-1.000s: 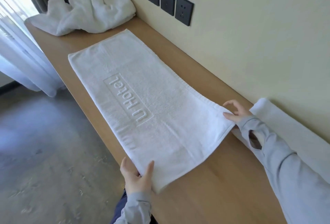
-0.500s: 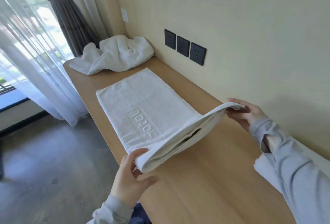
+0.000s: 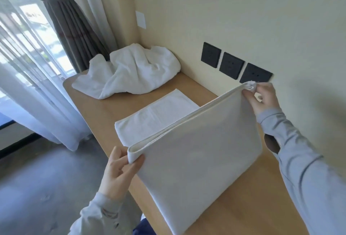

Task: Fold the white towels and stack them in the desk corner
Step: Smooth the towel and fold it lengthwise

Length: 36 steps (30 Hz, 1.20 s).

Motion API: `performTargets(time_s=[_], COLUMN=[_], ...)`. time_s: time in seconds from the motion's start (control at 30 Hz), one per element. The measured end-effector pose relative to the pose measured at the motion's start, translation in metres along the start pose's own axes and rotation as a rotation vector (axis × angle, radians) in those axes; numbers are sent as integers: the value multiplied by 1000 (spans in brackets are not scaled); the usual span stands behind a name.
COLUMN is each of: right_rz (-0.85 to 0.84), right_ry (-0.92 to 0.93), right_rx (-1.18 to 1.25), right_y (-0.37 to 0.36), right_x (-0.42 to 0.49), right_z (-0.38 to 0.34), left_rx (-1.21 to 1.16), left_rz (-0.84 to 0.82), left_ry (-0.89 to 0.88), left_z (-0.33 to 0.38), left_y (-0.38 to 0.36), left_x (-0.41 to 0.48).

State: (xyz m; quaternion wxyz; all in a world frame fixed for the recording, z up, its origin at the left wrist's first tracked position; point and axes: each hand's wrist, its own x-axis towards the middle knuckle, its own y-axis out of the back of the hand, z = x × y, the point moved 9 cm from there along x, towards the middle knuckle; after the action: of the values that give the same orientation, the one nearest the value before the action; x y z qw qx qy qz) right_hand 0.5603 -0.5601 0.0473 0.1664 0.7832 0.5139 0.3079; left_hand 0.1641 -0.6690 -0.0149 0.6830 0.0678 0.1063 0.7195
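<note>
A white towel [image 3: 196,159] lies lengthwise on the wooden desk [image 3: 104,114], its near half lifted up and over toward the far half. My left hand [image 3: 119,171] pinches the raised corner on the desk's outer side. My right hand [image 3: 262,98] pinches the other raised corner near the wall. The far half of the towel lies flat on the desk. A crumpled pile of white towels [image 3: 129,71] sits in the far desk corner by the curtain.
Three black wall sockets [image 3: 232,63] are on the wall just behind my right hand. A dark tied curtain [image 3: 69,23] and sheer white curtain [image 3: 33,92] hang at the left. The desk's outer edge drops to a grey floor [image 3: 37,188].
Both hands have lifted the towel's near end higher and carried it toward the far end; the embossed lettering is now hidden under the raised half.
</note>
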Motion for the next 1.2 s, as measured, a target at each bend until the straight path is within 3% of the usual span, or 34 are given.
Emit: performTargets(time_s=[0.07,0.23,0.4,0.6,0.8,0.93,1.03,1.1,1.2], right_rz=[-1,-91,-287,-308,-305,-256,-215,-344,-500], right_ry=[20,-173,-416,-458,-393,-167,348,594,637], right_rx=[29,27,-36,-276,-461,-580,-628,-612,-569], right_y=[-47,-182,-316,-348,-350,-349,-352,-372,-395], right_x=[28,80,100,107,113,111,97,75,64], right_z=[-20,-13,49,80,79,51,1,-20,-24], left_rx=[-64,-231,-70,297,231,383,621,765,807], left_rz=[-39,-55,-33,-20,14,112,184,118,48], left_ry=[65,330,474,297,331,209,-100,-238,-256], left_z=[-19,-102,-189,-196,-210,-184,-144,-128,-134], left_y=[20,57,74,82,85,87,72,48,27], left_x=[41,142,208,230,233,236,245,253,265])
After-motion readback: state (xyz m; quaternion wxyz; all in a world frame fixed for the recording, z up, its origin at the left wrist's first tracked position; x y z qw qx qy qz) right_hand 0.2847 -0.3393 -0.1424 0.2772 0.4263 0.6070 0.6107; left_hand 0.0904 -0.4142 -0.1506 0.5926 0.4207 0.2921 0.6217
